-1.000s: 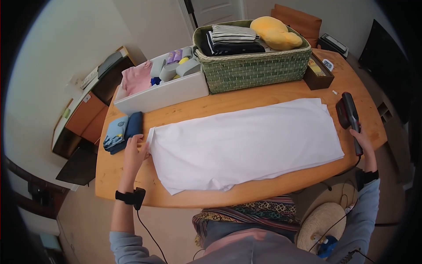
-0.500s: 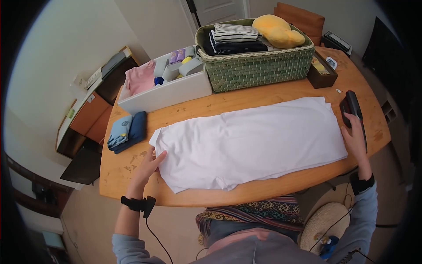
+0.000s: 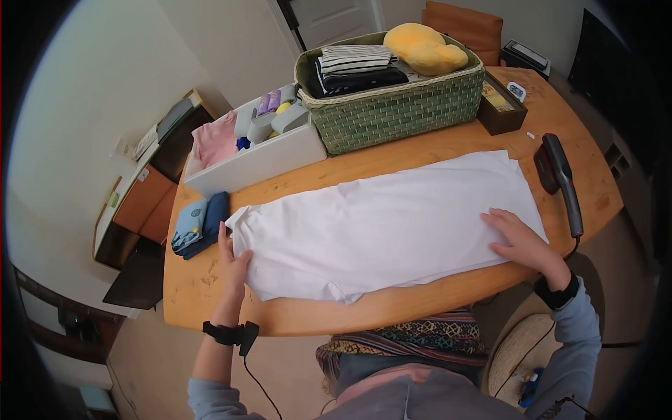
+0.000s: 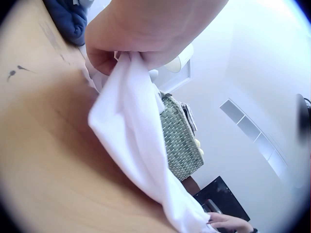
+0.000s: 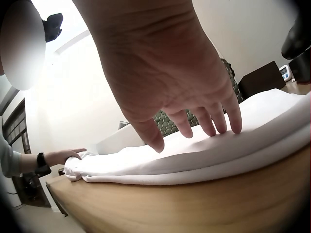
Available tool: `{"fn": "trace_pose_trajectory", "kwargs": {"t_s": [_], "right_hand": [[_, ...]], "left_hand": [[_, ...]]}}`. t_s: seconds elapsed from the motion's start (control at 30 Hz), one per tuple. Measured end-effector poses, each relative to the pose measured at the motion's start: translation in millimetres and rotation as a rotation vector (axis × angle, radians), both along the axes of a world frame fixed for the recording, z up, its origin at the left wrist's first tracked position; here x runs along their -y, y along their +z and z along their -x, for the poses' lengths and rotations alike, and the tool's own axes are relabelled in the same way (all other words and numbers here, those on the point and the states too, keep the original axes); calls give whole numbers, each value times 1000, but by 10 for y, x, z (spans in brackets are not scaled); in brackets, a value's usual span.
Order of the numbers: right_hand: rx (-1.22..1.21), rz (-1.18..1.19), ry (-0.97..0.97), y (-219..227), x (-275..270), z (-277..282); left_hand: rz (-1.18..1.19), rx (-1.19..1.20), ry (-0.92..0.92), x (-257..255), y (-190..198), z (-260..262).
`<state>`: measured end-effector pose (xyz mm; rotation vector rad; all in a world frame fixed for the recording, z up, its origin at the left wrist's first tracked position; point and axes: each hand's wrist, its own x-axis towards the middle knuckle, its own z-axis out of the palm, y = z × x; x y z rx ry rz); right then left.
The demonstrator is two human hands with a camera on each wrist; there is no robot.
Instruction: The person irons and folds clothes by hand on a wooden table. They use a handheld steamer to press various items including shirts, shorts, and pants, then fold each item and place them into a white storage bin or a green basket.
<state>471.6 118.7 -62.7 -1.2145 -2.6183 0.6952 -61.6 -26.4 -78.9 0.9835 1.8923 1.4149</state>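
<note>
The left hand (image 3: 233, 268), left of centre in the head view, pinched the left end of a white cloth (image 3: 392, 224); the left wrist view showed fabric gathered into its grip, the fingertips mostly hidden. The right hand (image 3: 523, 243), right of centre, rested fingertips on the cloth, fingers straight and spread. The cloth stretched across the middle of the frame on the wooden surface (image 3: 210, 288), its under layers showing only as edges. Folded blue clothes (image 3: 189, 224) lay at the left, a dark handheld appliance (image 3: 560, 178) at the right, its cord dropping from sight. Above stood a white bin (image 3: 262, 162) and a green basket (image 3: 402, 115), their lower contents concealed.
</note>
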Motion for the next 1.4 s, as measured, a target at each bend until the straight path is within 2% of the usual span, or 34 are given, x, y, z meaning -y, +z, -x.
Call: {"fn": "trace_pose_trajectory", "kwargs": {"t_s": [0.1,0.2,0.27,0.4,0.47,0.53,0.57,0.6,0.63,0.7,0.83,0.9,1.03,1.13,1.2,1.23,1.3,1.37,1.4], "right_hand": [[-13,46,37,55,63,98],[-37,91,88,98,109,209],[-59,112,121,126,127,294],[-224,249,209,185,141,504],[-262,310,222,174,153,620],[-466,620,160,111,177,738],[-466,616,154,72,174,783],[-502,748,87,27,166,821],[-539,880,18,-12,156,847],[-549,958,-49,-61,137,870],[-657,1103,-166,-166,84,850],[-705,1134,-169,-184,64,867],[-833,1250,-124,-303,-30,971],[-829,1256,-149,-356,-119,1179],[-823,1245,-133,-371,-170,1305],[-811,1235,-115,-359,-183,1368],[-749,1205,-155,-233,-155,1525],[-682,1176,-192,-189,-133,1602],[-753,1175,-184,-194,-115,1626]], "left_hand": [[-156,14,49,-35,185,-7],[-191,-26,16,-107,415,-6],[-191,8,1,-186,662,-209],[-202,-16,-166,-402,866,-627],[-223,-276,-305,-525,842,-991],[-126,-164,-433,-539,897,-1537],[-145,-88,-577,-544,881,-1743],[-162,-11,-722,-541,869,-1876],[-164,-10,-731,-541,878,-1929],[-255,-824,-1037,-544,887,-2001],[-177,-884,-924,-479,707,-1928],[30,-895,-871,-423,653,-1869],[-6,-1092,-837,-299,414,-1761],[-24,-1221,-763,-260,360,-1715],[-24,-1347,-642,-242,349,-1671],[-26,-1348,-645,-230,319,-1626],[137,-1339,-641,-212,254,-1533],[78,-1345,-636,-194,266,-1526],[21,-1350,-631,-184,278,-1523]]}}
